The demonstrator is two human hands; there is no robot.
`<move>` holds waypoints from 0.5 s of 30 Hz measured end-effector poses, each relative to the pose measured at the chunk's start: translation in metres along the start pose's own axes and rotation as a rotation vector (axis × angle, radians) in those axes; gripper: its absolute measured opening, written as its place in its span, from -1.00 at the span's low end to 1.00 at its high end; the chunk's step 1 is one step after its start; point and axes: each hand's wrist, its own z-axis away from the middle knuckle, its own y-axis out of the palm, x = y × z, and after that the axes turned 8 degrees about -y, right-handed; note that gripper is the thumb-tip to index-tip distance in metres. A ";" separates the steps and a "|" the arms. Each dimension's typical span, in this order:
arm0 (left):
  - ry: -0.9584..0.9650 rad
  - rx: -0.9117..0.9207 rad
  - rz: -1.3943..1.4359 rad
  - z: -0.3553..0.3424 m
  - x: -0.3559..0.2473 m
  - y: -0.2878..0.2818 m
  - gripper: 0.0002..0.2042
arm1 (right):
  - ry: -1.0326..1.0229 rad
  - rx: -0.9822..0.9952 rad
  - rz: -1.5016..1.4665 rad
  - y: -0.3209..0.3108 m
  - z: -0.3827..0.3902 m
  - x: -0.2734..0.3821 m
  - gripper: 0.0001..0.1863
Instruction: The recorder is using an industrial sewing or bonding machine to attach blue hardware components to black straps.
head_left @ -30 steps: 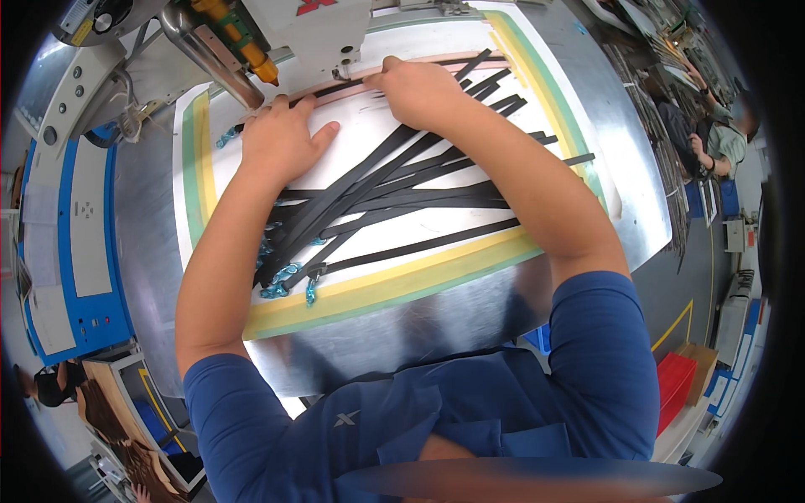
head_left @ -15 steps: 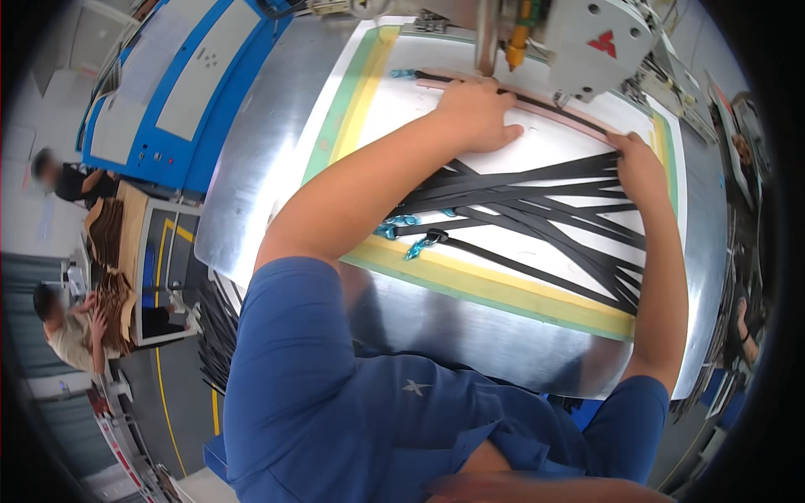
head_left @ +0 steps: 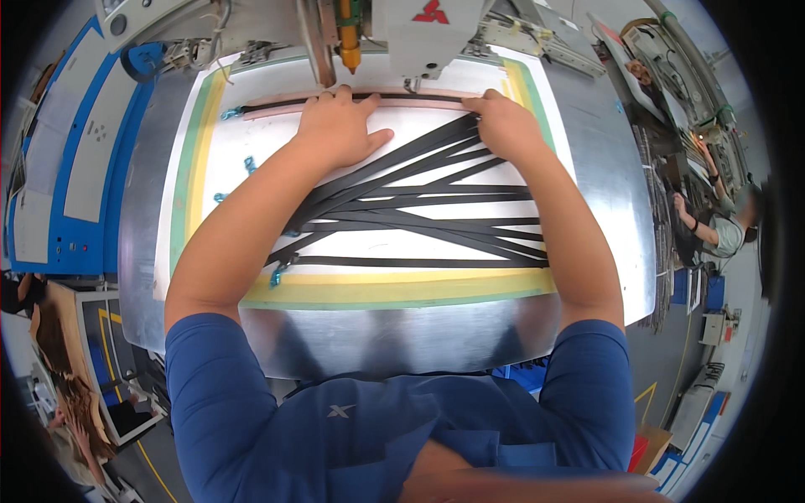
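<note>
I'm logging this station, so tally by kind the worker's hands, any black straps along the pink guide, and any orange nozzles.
Hands: 2, left hand and right hand
Black strap along the pink guide: 1
Orange nozzle: 1
Total: 4

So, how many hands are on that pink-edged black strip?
2 on the black strip: the left hand near its middle, the right hand toward its right end. None seem hidden.

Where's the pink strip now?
Head view, upper centre: the pink strip lies across the far side of the white sheet, beyond the black straps, left hand near its middle, right hand at its right end.
</note>
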 end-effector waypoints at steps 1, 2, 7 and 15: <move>-0.012 0.061 -0.003 -0.003 -0.004 -0.003 -0.35 | 0.010 -0.003 0.007 -0.001 0.001 0.000 -0.48; 0.017 0.044 0.025 -0.006 -0.007 0.001 -0.34 | 0.011 0.003 0.004 -0.001 0.001 0.000 -0.48; 0.056 0.007 0.039 -0.013 -0.029 0.008 -0.35 | -0.035 0.016 -0.010 0.000 -0.002 0.001 -0.47; -0.022 0.051 -0.021 -0.015 -0.028 0.005 -0.36 | -0.031 0.030 0.013 -0.003 0.002 -0.018 -0.47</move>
